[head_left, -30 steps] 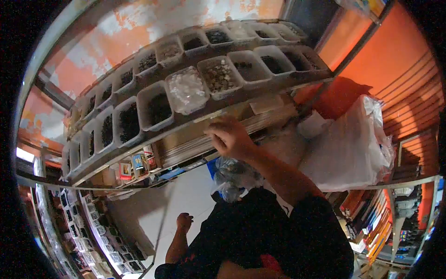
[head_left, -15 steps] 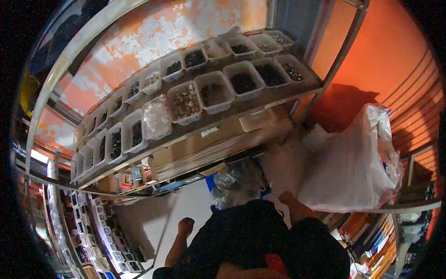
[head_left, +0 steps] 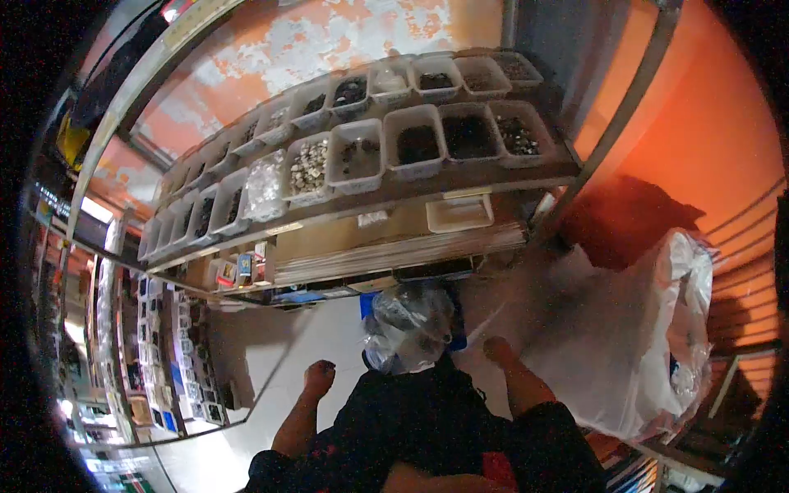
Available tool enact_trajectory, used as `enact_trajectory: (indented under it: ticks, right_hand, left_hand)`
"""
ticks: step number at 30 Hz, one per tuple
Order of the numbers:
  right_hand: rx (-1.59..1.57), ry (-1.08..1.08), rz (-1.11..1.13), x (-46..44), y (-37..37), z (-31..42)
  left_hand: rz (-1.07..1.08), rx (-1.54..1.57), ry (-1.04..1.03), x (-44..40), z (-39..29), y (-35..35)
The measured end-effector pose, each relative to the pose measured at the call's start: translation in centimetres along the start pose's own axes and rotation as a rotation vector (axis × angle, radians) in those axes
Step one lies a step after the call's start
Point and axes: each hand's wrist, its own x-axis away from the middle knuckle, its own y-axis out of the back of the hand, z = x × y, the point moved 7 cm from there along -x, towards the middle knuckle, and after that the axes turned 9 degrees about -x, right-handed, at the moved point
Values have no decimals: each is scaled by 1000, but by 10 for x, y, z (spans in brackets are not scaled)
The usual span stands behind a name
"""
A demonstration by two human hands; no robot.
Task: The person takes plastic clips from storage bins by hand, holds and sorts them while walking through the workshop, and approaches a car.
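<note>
My left hand [head_left: 320, 379] is held low over the pale floor with its fingers curled closed. A small dark spot shows at its fingertips, too small to name. My right hand [head_left: 499, 350] is in front of my body on the other side, its fingers blurred and partly merged with the pale background. Between the two hands, close to my body, sits a crumpled clear plastic bag [head_left: 411, 316] over something blue. To the right of my right hand stands a large translucent white plastic bag [head_left: 608, 353]; I cannot tell whether they touch.
Ahead, a shelf [head_left: 362, 197] carries two rows of clear plastic tubs with dark and pale small pieces. A stack of flat sheets [head_left: 394, 253] and an empty tub [head_left: 459, 215] lie on the level below. A metal post [head_left: 629, 99] rises at right. More tub racks [head_left: 193, 361] stand at left.
My view has shifted, and the shelf now appears more level. Both hands stay low, apart, on either side of my body. The large white bag appears lower and more fully in view.
</note>
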Motion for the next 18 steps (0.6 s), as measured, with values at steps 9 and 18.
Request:
enact_trajectory:
  ticks: [9,18]
  right_hand:
    - [-580,-495,308,-67,15,48]
    - [-486,-542,504,-95,-11,120]
  left_hand:
    - [-189,71,148,50,33,-21]
    - [-323,1007,528,135,122,-13]
